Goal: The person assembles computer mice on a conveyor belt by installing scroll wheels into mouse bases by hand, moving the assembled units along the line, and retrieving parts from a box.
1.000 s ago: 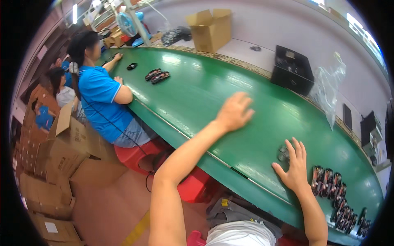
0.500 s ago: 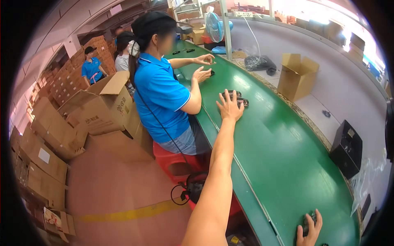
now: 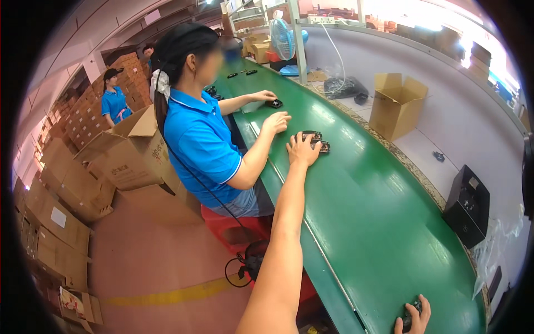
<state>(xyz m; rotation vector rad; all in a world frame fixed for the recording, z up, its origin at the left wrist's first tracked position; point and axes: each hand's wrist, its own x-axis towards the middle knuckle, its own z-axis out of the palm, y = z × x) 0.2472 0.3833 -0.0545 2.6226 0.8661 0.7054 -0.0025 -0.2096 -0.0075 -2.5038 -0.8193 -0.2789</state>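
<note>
My left hand (image 3: 302,150) is stretched far over the green work surface (image 3: 384,222). Its fingers bend over two black, oval, shell-like parts with small details inside: one black part (image 3: 316,135) lies farther off, the other black part (image 3: 324,147) just nearer. Part of both is hidden beneath the fingers. At the lower right, my right hand (image 3: 418,318) curls its thumb and fingers around a dark part (image 3: 410,313), mostly covered by the hand. A co-worker's hand (image 3: 261,97) touches another black part (image 3: 274,103) on the surface; the co-worker's other hand (image 3: 278,121) is beside my left hand.
The co-worker in blue (image 3: 203,133) sits close on the left, on a red stool (image 3: 236,225). Along the right edge are an open cardboard box (image 3: 395,108), a black box (image 3: 468,206) and clear plastic (image 3: 492,250). Large cartons (image 3: 133,156) stand on the left floor.
The co-worker's hands have parted, and the black part from them now rests on the surface. My left hand and the parts under it have shifted slightly nearer. My right hand stays around its part.
</note>
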